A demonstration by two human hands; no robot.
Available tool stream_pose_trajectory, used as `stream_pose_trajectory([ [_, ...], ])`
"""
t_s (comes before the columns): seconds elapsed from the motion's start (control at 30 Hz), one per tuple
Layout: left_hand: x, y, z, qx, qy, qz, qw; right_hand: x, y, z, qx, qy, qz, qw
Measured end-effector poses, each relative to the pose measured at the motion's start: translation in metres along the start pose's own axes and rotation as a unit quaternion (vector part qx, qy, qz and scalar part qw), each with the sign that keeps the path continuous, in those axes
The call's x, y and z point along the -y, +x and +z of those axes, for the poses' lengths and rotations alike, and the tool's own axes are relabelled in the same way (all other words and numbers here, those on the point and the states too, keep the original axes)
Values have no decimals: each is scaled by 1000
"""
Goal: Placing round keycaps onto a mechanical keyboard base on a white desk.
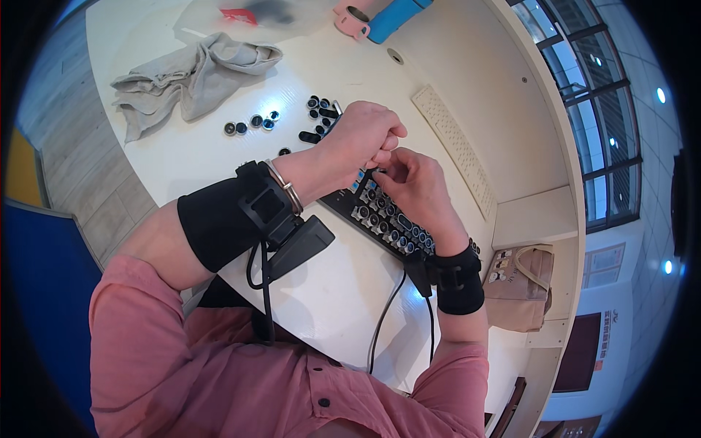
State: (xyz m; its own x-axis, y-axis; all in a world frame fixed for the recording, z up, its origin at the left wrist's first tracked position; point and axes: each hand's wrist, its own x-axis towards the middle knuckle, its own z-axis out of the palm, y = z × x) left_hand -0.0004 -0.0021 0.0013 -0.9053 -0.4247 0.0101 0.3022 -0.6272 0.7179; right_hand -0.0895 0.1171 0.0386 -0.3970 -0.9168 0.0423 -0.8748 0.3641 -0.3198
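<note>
A black keyboard [377,223] with round, silver-rimmed keys lies under my hands. At its left part some keys are off and blue switches [358,179] show. My left hand [365,135] is curled closed above the keyboard's far left end; whatever its fingers hold is hidden. Just right of it, my right hand [416,186] pinches thumb and finger together low over the keys, and I cannot make out what lies between them. Loose round keycaps [256,122] are scattered on the desk to the left, and a cluster with long black keycaps [309,136] sits beside my left hand.
A crumpled grey cloth [197,80] lies at the far left of the white desk [307,292]. Behind are a pink mug [353,23] and a blue object [394,20]. A white keyboard [454,146] lies along the right panel, near a tan bag [520,288]. Black cables [387,314] hang from my wristbands.
</note>
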Motion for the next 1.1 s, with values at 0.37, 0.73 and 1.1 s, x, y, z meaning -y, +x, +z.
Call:
stream_pose_trajectory([
  [0.37, 0, 0, 0, 0, 5, -2, 1000, -11, -3, -5, 21, 7, -70, 997],
  [0.73, -1, -1, 1, -2, 6, 1, 1000, -15, -2, -2, 30, 72, -29, 997],
  [1.1, 0, 0, -1, 4, 0, -1, 1000, -23, -5, 2, 49, 112, -31, 992],
])
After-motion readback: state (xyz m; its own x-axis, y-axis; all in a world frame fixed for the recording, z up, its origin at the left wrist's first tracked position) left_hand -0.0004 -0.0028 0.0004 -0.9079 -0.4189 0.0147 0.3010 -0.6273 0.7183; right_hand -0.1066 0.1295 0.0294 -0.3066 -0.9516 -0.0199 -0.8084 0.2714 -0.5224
